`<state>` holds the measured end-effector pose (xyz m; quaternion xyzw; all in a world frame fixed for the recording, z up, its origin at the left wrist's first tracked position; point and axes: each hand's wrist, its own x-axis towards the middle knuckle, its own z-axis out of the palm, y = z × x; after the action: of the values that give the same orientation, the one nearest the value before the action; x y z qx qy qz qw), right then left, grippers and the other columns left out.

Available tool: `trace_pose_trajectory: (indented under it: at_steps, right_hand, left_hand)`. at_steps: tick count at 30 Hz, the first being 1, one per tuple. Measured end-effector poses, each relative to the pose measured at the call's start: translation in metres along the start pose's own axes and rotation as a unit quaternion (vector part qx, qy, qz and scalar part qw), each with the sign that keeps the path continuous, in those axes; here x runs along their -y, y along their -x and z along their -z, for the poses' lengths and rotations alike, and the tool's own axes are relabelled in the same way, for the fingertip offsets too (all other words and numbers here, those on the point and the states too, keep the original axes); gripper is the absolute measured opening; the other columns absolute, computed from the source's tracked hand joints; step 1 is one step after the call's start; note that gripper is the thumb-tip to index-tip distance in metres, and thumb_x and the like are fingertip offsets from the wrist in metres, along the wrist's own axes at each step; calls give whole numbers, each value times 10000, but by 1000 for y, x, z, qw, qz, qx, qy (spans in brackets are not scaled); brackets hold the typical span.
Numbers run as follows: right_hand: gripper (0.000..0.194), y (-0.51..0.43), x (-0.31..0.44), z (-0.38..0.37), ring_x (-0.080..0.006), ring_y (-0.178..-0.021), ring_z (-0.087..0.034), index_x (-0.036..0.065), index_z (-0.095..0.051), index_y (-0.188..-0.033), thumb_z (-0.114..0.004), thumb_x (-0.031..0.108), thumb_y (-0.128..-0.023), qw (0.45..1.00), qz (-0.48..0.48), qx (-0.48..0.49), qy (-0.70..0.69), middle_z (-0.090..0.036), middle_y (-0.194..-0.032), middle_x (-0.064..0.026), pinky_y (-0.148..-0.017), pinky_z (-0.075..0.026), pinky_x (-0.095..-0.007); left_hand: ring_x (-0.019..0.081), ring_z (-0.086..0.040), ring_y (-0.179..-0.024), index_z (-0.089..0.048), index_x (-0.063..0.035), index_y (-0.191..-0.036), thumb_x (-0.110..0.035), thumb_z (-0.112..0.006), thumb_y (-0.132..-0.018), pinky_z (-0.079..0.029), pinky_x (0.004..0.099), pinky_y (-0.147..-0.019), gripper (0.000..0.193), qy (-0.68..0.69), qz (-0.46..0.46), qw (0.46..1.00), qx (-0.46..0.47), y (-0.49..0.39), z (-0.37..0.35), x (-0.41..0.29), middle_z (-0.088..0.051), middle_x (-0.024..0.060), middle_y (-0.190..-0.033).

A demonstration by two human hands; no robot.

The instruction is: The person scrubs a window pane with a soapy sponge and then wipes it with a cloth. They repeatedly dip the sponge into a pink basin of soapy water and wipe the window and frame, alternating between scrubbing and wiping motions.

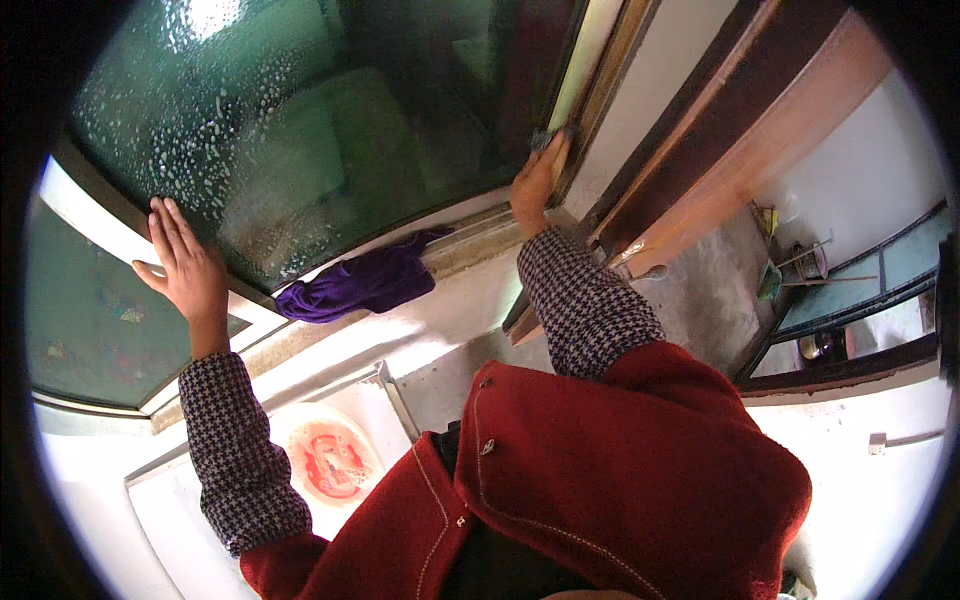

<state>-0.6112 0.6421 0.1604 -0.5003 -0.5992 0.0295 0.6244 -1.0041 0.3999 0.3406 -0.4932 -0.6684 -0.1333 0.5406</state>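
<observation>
My left hand (182, 271) rests flat, fingers a little apart, on the left frame of a sliding window, holding nothing. Drops and foam cling to the left part of the dark glass pane (360, 150). At the pane's lower right, my right hand (537, 182) presses a small dark grey scrubbing pad (539, 140) to the window's side frame (568, 97). The fingers cover most of the pad, so its exact kind is unclear. Between my hands, a crumpled purple cloth (367, 282) hangs over the window sill (472, 251).
Below the sill, a pale basin (367, 431) with foamy water and a red pattern stands on a white surface (169, 517). To the right is a brown wooden door (750, 142). A long-handled dustpan (770, 281) stands on the concrete floor (701, 300) beyond.
</observation>
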Motion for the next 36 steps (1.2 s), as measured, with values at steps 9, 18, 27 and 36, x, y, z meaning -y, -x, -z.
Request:
trace_pose_trajectory:
  at_steps: [9, 18, 27, 36]
  right_hand:
    - [623, -62, 75, -8, -404, -1437, -163, -47, -209, -1481, -428, -118, -903, 986, 145, -73, -41, -169, -1531, -293, -1182, -140, -467]
    - [606, 47, 8, -7, -353, -1332, -365, 5, -328, -1456, -445, -147, -881, 994, -43, 22, -100, -233, -1547, -185, -1079, -331, -368]
    - [358, -43, 64, 41, -339, -1175, -473, -6, -516, -1268, -507, -64, -915, 979, 14, -153, -133, -469, -1254, -188, -992, -398, -374]
    - [386, 44, -13, -10, -360, -1262, -416, -15, -495, -1337, -460, -38, -953, 973, -216, -58, -56, -370, -1413, -206, -1073, -350, -400]
  left_hand:
    - [162, -239, -1444, -248, -110, -1523, -207, -507, -834, -152, 636, -1062, 742, -11, -22, 1000, -3, 3, 2, 6, -235, 14, -1587]
    - [187, -296, -1415, -252, -105, -1520, -267, -509, -880, -191, 660, -1035, 708, -54, -38, 998, 11, -3, 0, 7, -248, 19, -1581]
    - [194, -344, -1390, -286, -101, -1507, -332, -509, -902, -168, 645, -1046, 685, -81, -30, 996, 1, 1, -2, 10, -303, 36, -1559]
    - [204, -358, -1383, -301, -98, -1501, -383, -505, -916, -126, 635, -1062, 683, -336, 3, 919, 206, -13, 12, -6, -319, 44, -1554]
